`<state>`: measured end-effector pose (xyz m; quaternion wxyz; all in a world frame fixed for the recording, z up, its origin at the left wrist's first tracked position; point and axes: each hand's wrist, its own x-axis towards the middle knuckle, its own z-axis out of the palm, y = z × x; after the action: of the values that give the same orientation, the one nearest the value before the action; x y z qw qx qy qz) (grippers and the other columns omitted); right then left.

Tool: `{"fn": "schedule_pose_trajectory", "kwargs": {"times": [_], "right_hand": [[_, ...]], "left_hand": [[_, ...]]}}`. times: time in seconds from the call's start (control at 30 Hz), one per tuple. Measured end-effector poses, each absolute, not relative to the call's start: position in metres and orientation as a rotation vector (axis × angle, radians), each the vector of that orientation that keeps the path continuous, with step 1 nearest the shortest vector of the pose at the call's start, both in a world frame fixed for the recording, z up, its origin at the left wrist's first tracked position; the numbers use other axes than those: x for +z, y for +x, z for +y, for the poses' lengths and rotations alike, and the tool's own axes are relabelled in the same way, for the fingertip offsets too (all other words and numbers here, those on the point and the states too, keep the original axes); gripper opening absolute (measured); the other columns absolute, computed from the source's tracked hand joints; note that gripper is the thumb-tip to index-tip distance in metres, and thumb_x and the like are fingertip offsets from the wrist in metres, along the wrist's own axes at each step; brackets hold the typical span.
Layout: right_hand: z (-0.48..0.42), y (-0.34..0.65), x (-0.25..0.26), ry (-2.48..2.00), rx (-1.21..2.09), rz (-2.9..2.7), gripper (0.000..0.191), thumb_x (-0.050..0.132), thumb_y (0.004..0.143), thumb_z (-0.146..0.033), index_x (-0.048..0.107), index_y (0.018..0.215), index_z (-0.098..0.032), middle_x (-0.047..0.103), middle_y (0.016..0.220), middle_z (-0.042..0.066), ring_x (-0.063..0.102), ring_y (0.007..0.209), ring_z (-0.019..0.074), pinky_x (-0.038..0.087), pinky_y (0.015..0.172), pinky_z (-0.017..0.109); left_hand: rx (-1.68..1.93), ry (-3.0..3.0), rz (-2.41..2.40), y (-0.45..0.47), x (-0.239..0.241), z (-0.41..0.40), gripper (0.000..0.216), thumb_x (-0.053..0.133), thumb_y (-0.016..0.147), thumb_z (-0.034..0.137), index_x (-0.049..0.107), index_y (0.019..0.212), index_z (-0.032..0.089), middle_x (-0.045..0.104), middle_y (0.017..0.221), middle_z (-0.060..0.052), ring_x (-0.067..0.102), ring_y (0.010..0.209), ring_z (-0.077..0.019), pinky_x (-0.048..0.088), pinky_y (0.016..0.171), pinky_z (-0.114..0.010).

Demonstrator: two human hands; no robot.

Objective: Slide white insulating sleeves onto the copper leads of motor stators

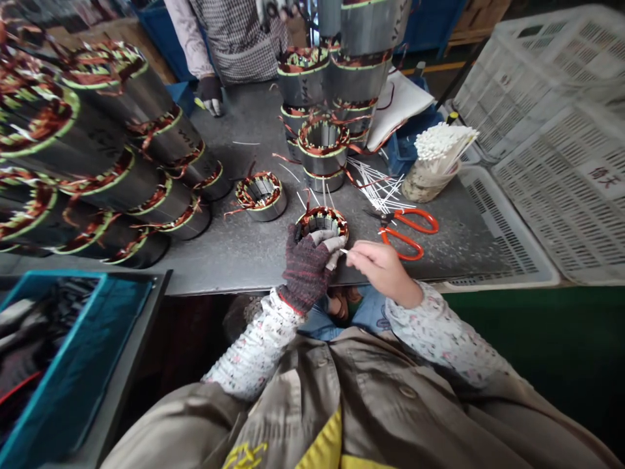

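Observation:
My left hand (308, 268), in a dark knitted glove, grips the near rim of a small motor stator (322, 223) with copper windings at the front edge of the grey table (244, 247). My bare right hand (378, 262) is pinched on a thin white strip (344, 251), its tip touching the gloved fingers beside the stator. Orange-handled scissors (407, 231) lie just right of the stator. Loose white strips (378, 185) are scattered behind them.
Another small stator (261, 194) sits to the left; stacked stators (325, 98) rise behind and large ones (97, 150) pile at left. A cup of white strips (434, 163), white crates (551, 137), a blue bin (73, 365). Another person's gloved hand (211, 98) rests at the far edge.

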<state>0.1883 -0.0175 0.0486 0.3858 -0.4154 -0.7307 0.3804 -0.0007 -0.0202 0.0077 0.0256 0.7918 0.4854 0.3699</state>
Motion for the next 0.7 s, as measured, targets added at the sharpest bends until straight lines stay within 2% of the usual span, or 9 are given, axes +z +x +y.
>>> {"fn": "schedule_pose_trajectory", "kwargs": {"times": [0.1, 0.2, 0.23, 0.3, 0.4, 0.53, 0.7], "right_hand": [[-0.017, 0.198, 0.056, -0.940, 1.125, -1.667, 0.036, 0.057, 0.098, -0.042, 0.065, 0.071, -0.020, 0.060, 0.073, 0.001, 0.054, 0.063, 0.0126, 0.045, 0.063, 0.028], [-0.017, 0.198, 0.053, -0.823, 1.463, -1.482, 0.042, 0.066, 0.091, -0.059, 0.068, 0.076, -0.020, 0.069, 0.101, 0.008, 0.063, 0.076, 0.0148, 0.050, 0.065, 0.029], [-0.019, 0.197, 0.050, -0.785, 1.596, -1.409, 0.045, 0.068, 0.088, -0.063, 0.067, 0.076, -0.020, 0.070, 0.105, 0.009, 0.065, 0.079, 0.0164, 0.052, 0.067, 0.031], [-0.025, 0.197, 0.046, -0.786, 1.759, -1.267, 0.048, 0.070, 0.085, -0.066, 0.064, 0.072, -0.020, 0.070, 0.091, 0.007, 0.065, 0.077, 0.0171, 0.053, 0.069, 0.032], [-0.030, 0.204, 0.048, -0.899, 1.732, -1.133, 0.044, 0.076, 0.085, -0.054, 0.057, 0.064, -0.020, 0.056, 0.062, -0.001, 0.055, 0.062, 0.0128, 0.045, 0.061, 0.027], [-0.006, 0.188, 0.056, -0.847, 1.590, -1.024, 0.038, 0.073, 0.088, -0.044, 0.052, 0.065, -0.021, 0.052, 0.065, -0.003, 0.054, 0.064, 0.0118, 0.046, 0.064, 0.028], [0.031, 0.136, 0.046, -0.898, 1.472, -1.023, 0.044, 0.061, 0.089, -0.062, 0.050, 0.073, -0.023, 0.056, 0.072, -0.001, 0.058, 0.066, 0.0138, 0.048, 0.060, 0.028]], "left_hand": [[1.177, 2.443, 1.558, 0.000, 0.008, -0.019, 0.017, 0.060, 0.102, 0.031, 0.070, 0.113, 0.024, 0.075, 0.116, -0.005, 0.070, 0.118, -0.0210, 0.026, 0.128, -0.056], [1.197, 2.482, 1.516, -0.005, 0.008, -0.019, 0.015, 0.061, 0.100, 0.034, 0.066, 0.104, 0.020, 0.074, 0.119, -0.009, 0.068, 0.121, -0.0247, 0.032, 0.125, -0.058], [1.167, 2.503, 1.491, -0.007, 0.008, -0.019, 0.015, 0.060, 0.100, 0.034, 0.065, 0.102, 0.020, 0.074, 0.120, -0.010, 0.068, 0.121, -0.0254, 0.033, 0.125, -0.059], [1.080, 2.531, 1.468, -0.009, 0.009, -0.019, 0.014, 0.058, 0.102, 0.032, 0.065, 0.099, 0.021, 0.076, 0.118, -0.009, 0.069, 0.118, -0.0252, 0.032, 0.125, -0.061], [0.973, 2.532, 1.523, -0.009, 0.010, -0.020, 0.015, 0.059, 0.102, 0.033, 0.066, 0.098, 0.021, 0.078, 0.108, -0.006, 0.071, 0.114, -0.0244, 0.033, 0.126, -0.060], [0.940, 2.611, 1.512, -0.005, 0.011, -0.021, 0.020, 0.060, 0.101, 0.038, 0.067, 0.098, 0.019, 0.077, 0.102, -0.006, 0.072, 0.108, -0.0249, 0.038, 0.124, -0.060], [0.982, 2.680, 1.385, -0.010, 0.012, -0.018, 0.018, 0.057, 0.101, 0.036, 0.067, 0.095, 0.022, 0.077, 0.098, -0.005, 0.073, 0.102, -0.0264, 0.040, 0.122, -0.062]]}}
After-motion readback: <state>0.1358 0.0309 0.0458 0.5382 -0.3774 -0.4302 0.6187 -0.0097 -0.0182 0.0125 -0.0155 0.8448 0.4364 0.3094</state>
